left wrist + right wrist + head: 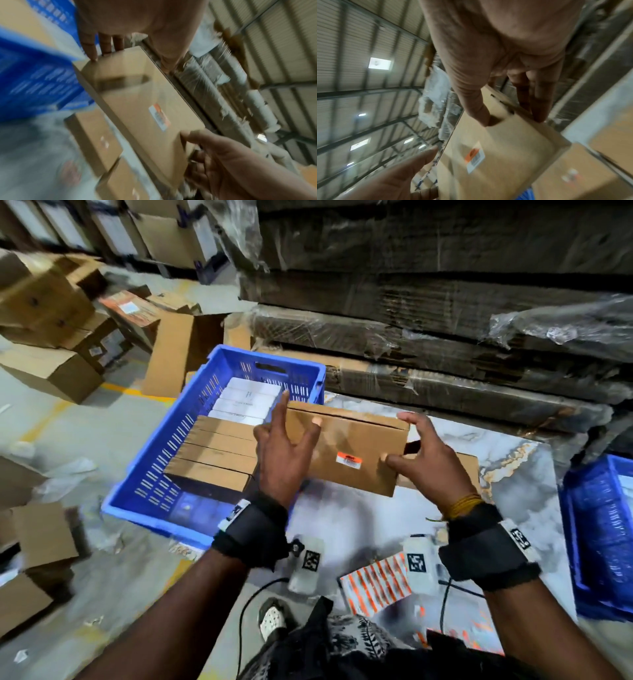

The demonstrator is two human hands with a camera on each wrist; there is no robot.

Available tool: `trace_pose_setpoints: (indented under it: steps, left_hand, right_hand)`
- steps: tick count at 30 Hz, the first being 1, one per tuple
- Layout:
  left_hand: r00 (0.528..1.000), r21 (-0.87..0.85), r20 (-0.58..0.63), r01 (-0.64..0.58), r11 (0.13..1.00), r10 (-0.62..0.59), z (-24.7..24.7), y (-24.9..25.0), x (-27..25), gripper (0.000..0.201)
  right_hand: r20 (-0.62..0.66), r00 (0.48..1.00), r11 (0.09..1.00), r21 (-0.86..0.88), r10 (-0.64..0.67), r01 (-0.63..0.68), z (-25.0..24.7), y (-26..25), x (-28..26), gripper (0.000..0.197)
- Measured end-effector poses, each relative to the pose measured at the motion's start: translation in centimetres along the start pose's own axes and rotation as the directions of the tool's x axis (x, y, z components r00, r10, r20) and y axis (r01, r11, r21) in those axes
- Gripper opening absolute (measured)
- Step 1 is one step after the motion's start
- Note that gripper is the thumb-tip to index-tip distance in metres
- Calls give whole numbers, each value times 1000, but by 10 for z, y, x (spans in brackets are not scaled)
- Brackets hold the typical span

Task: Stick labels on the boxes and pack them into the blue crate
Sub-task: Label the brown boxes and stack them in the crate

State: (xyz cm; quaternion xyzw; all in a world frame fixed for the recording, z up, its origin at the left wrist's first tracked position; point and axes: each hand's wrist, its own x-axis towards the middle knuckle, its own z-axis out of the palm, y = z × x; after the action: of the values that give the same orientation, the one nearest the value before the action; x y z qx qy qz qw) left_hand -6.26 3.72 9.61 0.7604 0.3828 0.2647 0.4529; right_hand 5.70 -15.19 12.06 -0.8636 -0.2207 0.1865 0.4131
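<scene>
Both hands hold a flat brown cardboard box (346, 440) in the air, just right of the blue crate (144, 474). An orange and white label (348, 462) is stuck on its top face. My left hand (291, 434) grips the left end, thumb on top and fingers spread along the edge. My right hand (419, 440) grips the right end, thumb (485, 120) pressed near the corner. The crate holds a row of brown boxes (219, 453) with white boxes (245, 402) behind them. The wrist views are blurred and show the same box (137, 94) and label (475, 157).
Another brown box (467, 467) lies on the marbled surface (507, 446) under the held one. A sheet of orange labels (375, 583) lies near my wrists. A second blue crate (599, 535) stands at the right. Wrapped flat cardboard (445, 320) is stacked behind; loose cartons (51, 302) litter the floor at left.
</scene>
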Motion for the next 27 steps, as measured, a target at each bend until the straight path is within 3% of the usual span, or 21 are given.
trace_pose_setpoints:
  steps: [4, 7, 13, 18, 23, 27]
  left_hand:
    - [993, -3, -110, 35, 999, -35, -79, -29, 38, 57]
    - [981, 30, -170, 101, 994, -95, -134, -64, 59, 51]
    - [963, 168, -78, 269, 948, -259, -204, -119, 84, 61]
    - [928, 367, 69, 319, 874, -367, -219, -152, 100, 64]
    - [895, 593, 158, 253, 765, -418, -204, -175, 103, 63]
    - [859, 677, 224, 203, 707, -461, -185, -193, 105, 54]
  right_hand:
    - [130, 985, 990, 96, -114, 102, 53, -56, 4, 47]
    - [263, 951, 987, 38, -162, 158, 107, -95, 9, 43]
    - [565, 814, 908, -258, -135, 330, 191, -140, 23, 67]
    - [649, 760, 818, -422, -28, 390, 240, -137, 31, 75]
    - [670, 738, 754, -528, 87, 391, 271, -121, 36, 77]
    - [676, 729, 684, -583, 108, 439, 292, -113, 41, 82]
